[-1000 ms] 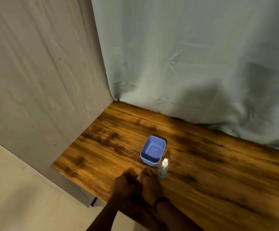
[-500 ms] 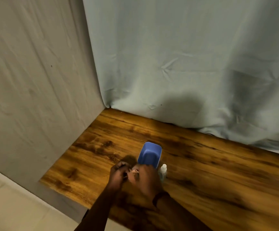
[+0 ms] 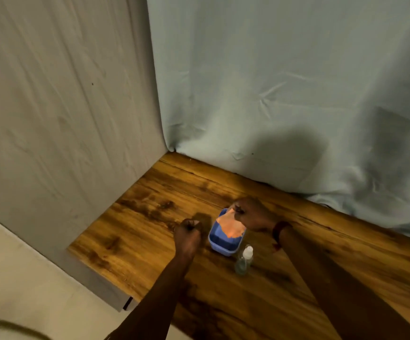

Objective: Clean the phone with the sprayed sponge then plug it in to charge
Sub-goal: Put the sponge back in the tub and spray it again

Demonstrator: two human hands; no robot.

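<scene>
1. Your hands have come apart since a second ago. Then they were pressed together by the near edge of the desk [image 3: 147, 217], and half a second ago your right hand [image 3: 254, 214] had the blue tub [image 3: 221, 245] tipped up. Now the tub sits flat again, with one hand on each side of it.
2. Nearest you, the spray bottle [image 3: 244, 260] stands upright on the desk. It is nearer to you than both hands, below your right hand and just beside the tub's near right corner. Neither hand touches it.
3. Your left hand [image 3: 190, 231] is curled into a fist close to the left of the tub. Nothing shows inside the fist, and you cannot tell whether it touches the tub wall.
4. The tub lies between your two hands, open side up.
5. The orange sponge [image 3: 230, 227] hangs from your right hand's fingertips. Its lower part drapes into the tub and over its right rim.
6. Your right hand hovers over the tub's far rim and pinches the sponge's top corner between thumb and fingers. A dark band [image 3: 279, 230] circles that wrist.
7. Beyond both hands, the wood-grain desk runs back to a pale blue sheet [image 3: 272, 94]. A grey sheet [image 3: 64, 119] hangs off to the left of your left hand, with beige floor [image 3: 27, 278] below it.
</scene>
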